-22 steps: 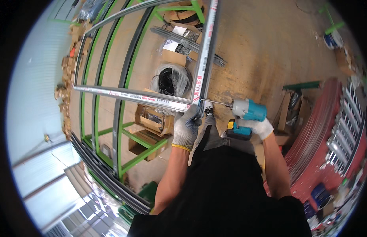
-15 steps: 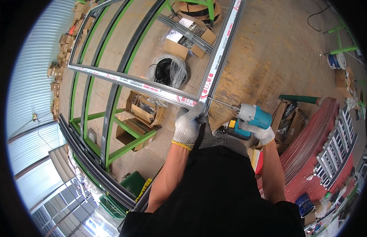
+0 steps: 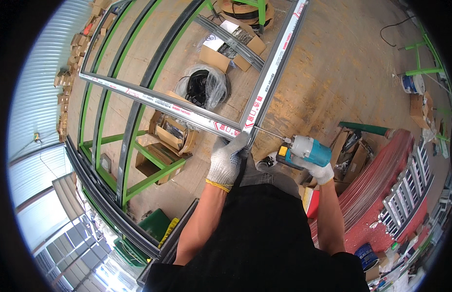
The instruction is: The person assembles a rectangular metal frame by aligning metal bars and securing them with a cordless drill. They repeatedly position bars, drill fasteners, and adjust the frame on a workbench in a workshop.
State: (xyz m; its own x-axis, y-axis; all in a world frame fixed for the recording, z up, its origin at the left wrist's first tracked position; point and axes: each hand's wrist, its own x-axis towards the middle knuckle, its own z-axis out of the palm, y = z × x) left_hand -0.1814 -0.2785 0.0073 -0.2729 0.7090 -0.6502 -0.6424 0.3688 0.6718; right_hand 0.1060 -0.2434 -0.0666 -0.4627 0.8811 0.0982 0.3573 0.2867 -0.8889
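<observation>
Black short-sleeved top [image 3: 255,238]; grey trousers [image 3: 280,182]; pale knitted gloves [image 3: 223,164] with yellow hems [image 3: 218,186]

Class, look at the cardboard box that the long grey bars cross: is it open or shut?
Open: the cardboard box's flaps are spread outward, and pieces inside show beside the long grey bars.

From the wearer's head, the left of two side-by-side fisheye cameras looks steeply down over the black shirt [image 3: 257,236]. The left hand [image 3: 226,163] and right hand [image 3: 319,170] sit near, just below mid-height; the floor [image 3: 328,73] lies farther off, and the wall [image 3: 41,90] bends along the left rim.
</observation>
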